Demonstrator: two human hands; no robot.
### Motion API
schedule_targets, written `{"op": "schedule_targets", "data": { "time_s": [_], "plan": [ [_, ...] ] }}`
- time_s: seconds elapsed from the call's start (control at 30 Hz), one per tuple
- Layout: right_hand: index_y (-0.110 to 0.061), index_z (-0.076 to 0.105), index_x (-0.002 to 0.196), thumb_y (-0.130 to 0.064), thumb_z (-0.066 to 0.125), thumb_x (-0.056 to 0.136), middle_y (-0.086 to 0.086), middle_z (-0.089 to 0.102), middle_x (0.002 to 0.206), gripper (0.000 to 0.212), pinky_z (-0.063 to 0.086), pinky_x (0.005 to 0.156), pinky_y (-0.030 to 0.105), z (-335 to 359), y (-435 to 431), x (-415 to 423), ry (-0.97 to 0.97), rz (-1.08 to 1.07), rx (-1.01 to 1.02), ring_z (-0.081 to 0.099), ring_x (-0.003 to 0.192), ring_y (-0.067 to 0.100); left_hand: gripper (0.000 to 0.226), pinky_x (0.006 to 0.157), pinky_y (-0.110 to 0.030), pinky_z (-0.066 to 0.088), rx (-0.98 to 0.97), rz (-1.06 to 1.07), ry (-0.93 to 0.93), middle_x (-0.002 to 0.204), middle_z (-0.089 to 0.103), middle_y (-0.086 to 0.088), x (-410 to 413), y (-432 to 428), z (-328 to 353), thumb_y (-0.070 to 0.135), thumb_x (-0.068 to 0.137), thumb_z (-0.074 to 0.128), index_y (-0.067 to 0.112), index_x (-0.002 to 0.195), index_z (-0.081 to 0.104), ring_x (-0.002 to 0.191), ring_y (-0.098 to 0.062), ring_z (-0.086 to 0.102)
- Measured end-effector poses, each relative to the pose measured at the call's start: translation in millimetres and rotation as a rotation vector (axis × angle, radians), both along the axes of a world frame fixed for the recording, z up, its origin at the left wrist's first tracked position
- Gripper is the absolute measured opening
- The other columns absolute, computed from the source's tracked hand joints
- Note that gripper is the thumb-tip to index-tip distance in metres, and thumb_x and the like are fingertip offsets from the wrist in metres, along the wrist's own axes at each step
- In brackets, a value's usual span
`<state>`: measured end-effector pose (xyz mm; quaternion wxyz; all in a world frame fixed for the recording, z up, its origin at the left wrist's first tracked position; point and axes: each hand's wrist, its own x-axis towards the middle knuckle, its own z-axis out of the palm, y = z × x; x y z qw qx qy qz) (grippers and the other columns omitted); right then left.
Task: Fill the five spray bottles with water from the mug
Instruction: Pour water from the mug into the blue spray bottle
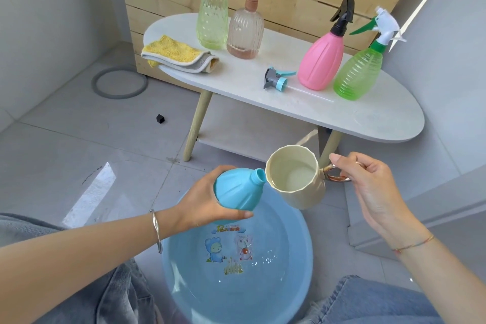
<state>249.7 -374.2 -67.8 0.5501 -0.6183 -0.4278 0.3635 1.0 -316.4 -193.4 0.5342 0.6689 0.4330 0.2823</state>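
Note:
My left hand [200,205] grips a blue spray bottle [236,189] with no cap, tilted with its open neck toward the mug. My right hand [373,187] holds the cream mug [294,179] by its copper handle; the mug holds water and its rim touches the bottle's neck. Both hang over a blue basin [289,284] of water. The bottle's blue-grey spray head [276,80] lies on the white table [368,116]. Also standing there are a tall pale-green bottle [212,16], a ribbed brown-capped bottle [246,31], a pink bottle [322,60] and a green bottle [357,73].
A folded yellow cloth [178,55] lies at the table's left end. A grey ring [119,81] and a small black cube [160,118] lie on the tiled floor. A wooden slat panel stands behind the table. My knees in jeans flank the basin.

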Motion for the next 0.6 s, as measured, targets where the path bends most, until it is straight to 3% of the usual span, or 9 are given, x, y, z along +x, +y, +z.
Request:
{"op": "schedule_targets", "data": {
  "time_s": [0.27, 0.6],
  "plan": [
    [-0.008, 0.039, 0.054, -0.004, 0.064, 0.086, -0.014, 0.045, 0.038, 0.041, 0.036, 0.056, 0.005, 0.5, 1.2, 1.4, -0.099, 0.009, 0.0, 0.045, 0.045, -0.003, 0.086, 0.076, -0.018, 0.055, 0.0, -0.011, 0.02, 0.111, 0.061, 0.014, -0.7, -0.6, -2.6, 0.057, 0.045, 0.088, 0.04, 0.12, 0.05, 0.1, -0.001, 0.062],
    [-0.007, 0.04, 0.051, -0.008, 0.067, 0.085, -0.014, 0.043, 0.038, 0.043, 0.034, 0.054, 0.007, 2.4, 2.5, 1.8, -0.191, 0.041, -0.015, 0.043, 0.045, -0.001, 0.088, 0.077, -0.016, 0.054, 0.004, -0.02, 0.061, 0.111, 0.061, 0.016, -0.9, -1.5, -4.6, 0.062, 0.043, 0.085, 0.042, 0.119, 0.048, 0.1, -0.002, 0.062]
  ]
}}
